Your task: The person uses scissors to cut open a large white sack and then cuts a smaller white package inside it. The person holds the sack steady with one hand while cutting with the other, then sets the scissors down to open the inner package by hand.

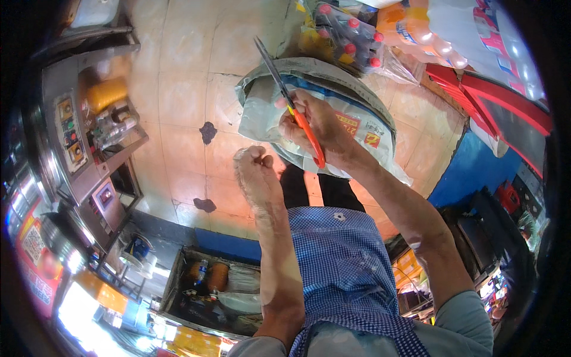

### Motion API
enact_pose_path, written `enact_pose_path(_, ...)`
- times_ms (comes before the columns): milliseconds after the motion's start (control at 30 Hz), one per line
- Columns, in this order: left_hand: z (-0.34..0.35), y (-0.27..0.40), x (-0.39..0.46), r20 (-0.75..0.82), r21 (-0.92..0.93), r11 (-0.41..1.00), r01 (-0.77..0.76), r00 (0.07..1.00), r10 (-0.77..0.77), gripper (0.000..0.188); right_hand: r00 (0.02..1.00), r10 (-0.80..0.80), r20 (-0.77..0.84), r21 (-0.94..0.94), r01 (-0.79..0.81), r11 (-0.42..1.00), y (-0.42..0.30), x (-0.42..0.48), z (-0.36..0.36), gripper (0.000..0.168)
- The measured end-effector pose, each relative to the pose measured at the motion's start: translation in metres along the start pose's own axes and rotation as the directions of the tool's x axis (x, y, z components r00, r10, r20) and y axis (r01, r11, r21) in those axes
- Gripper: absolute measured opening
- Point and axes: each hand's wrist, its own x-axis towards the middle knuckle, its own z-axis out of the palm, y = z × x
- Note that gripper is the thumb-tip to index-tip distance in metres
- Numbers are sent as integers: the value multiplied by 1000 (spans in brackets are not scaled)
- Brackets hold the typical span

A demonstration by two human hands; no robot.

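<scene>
My right hand (308, 120) grips a pair of scissors (304, 129) by its orange handle. The long dark blades lie together and point up and away to the left. Below them, a pale woven sack (321, 64) stands on the floor with its mouth spread. A white plastic bag (372, 127) with red and yellow print and writing fills much of that mouth. My left hand (258, 167) is apart from the sack, just to its near left. Its fingers are curled in, and nothing shows between them.
Packs of red-capped bottles (352, 44) and orange drink bottles (410, 33) stand at the far right, near a red panel (499, 111). On the left is a metal appliance with knobs (71, 134). A dark crate (214, 290) sits at the near left, on the tiled floor's (183, 98) near side.
</scene>
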Motion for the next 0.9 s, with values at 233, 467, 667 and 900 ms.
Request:
enact_pose_path(233, -14, 5, -8, 332, -170, 945, 279, 919, -212, 32, 988, -153, 2, -198, 150, 969, 18, -12, 33, 34)
enact_pose_path(467, -7, 16, 1, 215, -204, 908, 366, 922, -323, 26, 944, -291, 157, -634, 322, 703, 32, -12, 50, 43)
enact_pose_path(667, -7, 4, 13, 276, -167, 917, 362, 910, -309, 14, 998, 39, 53, 0, -39, 999, 7, -7, 29, 35)
enact_pose_path(900, 5, -22, 5, 177, -136, 991, 20, 984, 4, 8, 896, -381, 229, -642, 434, 632, 8, 35, 34, 41)
